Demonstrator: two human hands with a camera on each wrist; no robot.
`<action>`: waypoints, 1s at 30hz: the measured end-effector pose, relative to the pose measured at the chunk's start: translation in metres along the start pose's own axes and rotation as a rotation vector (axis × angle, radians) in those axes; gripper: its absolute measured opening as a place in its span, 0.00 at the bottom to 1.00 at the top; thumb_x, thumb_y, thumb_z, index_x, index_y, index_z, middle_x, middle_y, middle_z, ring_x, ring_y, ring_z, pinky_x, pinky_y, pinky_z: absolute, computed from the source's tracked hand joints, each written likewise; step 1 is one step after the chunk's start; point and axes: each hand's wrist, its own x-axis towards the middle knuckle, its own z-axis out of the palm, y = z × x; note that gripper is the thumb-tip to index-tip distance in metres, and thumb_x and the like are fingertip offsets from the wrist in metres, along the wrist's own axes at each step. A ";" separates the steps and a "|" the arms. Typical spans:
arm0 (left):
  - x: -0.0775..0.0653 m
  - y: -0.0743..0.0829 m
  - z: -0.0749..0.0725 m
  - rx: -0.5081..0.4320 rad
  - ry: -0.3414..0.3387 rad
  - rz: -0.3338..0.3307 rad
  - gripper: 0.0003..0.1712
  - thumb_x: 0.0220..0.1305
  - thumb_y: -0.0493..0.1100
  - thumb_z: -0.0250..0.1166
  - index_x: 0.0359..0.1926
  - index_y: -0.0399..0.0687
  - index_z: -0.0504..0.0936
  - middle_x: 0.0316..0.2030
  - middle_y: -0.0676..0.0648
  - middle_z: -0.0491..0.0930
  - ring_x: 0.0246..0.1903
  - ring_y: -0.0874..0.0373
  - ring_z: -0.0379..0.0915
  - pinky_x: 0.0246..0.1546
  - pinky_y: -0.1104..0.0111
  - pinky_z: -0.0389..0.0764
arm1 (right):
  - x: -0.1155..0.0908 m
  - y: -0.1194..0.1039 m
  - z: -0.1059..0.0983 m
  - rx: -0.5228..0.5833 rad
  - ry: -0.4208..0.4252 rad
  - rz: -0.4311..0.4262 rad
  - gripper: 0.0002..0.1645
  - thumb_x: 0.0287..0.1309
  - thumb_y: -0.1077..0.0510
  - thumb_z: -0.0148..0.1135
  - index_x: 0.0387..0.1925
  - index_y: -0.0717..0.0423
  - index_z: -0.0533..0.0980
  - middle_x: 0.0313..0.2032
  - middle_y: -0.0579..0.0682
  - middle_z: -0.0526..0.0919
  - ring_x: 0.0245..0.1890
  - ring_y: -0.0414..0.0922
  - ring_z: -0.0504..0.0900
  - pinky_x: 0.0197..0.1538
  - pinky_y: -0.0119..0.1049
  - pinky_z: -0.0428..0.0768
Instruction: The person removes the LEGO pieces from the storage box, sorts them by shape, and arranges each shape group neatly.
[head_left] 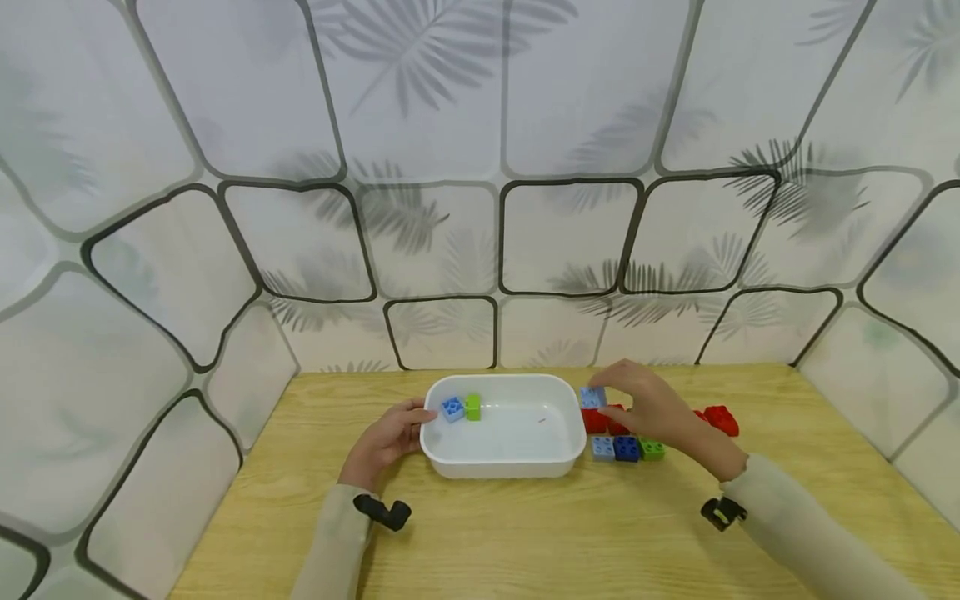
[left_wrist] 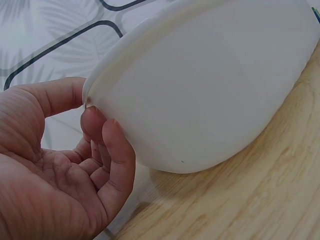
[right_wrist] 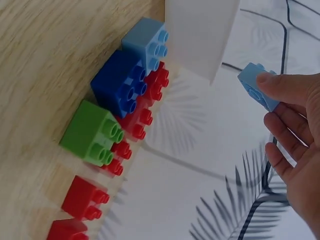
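Note:
My left hand (head_left: pixel 390 440) pinches the left rim of a white plastic tub (head_left: pixel 502 468), thumb over the edge and fingers against the outer wall. Inside the tub lie a light blue toy brick (head_left: pixel 452 409) and a green brick (head_left: pixel 472 407), side by side near the left end. My right hand (head_left: pixel 648 403) pinches another light blue toy brick (right_wrist: pixel 257 86) between thumb and fingers, raised just past the tub's right end. Below that hand stand red bricks (head_left: pixel 595 421), partly hidden by it in the head view.
In front of the red bricks, a light blue brick (head_left: pixel 603 448), a dark blue brick (head_left: pixel 627 448) and a green brick (head_left: pixel 652 450) form a row right of the tub. More red bricks (head_left: pixel 722 420) lie farther right. Patterned cloth walls (head_left: pixel 442 333) border the wooden table (head_left: pixel 487 533).

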 end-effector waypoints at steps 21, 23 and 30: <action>0.000 0.001 0.001 -0.009 0.011 -0.017 0.25 0.75 0.39 0.58 0.67 0.34 0.65 0.44 0.51 0.84 0.37 0.64 0.82 0.38 0.71 0.83 | -0.053 0.020 -0.013 -0.078 0.021 0.142 0.28 0.37 0.74 0.80 0.45 0.60 0.81 0.44 0.52 0.85 0.47 0.51 0.80 0.50 0.30 0.78; 0.001 0.001 0.001 -0.006 0.013 -0.015 0.24 0.75 0.39 0.58 0.67 0.34 0.66 0.44 0.52 0.85 0.37 0.64 0.82 0.38 0.71 0.83 | -0.056 0.021 -0.014 -0.081 0.004 0.164 0.28 0.38 0.73 0.80 0.46 0.59 0.81 0.44 0.51 0.84 0.47 0.51 0.79 0.47 0.40 0.81; 0.001 0.000 0.002 0.002 0.022 -0.014 0.25 0.75 0.39 0.57 0.67 0.33 0.65 0.42 0.53 0.85 0.37 0.65 0.82 0.37 0.72 0.82 | -0.074 0.029 -0.017 -0.065 -0.040 0.205 0.30 0.38 0.72 0.80 0.46 0.58 0.80 0.44 0.50 0.84 0.45 0.49 0.78 0.43 0.45 0.82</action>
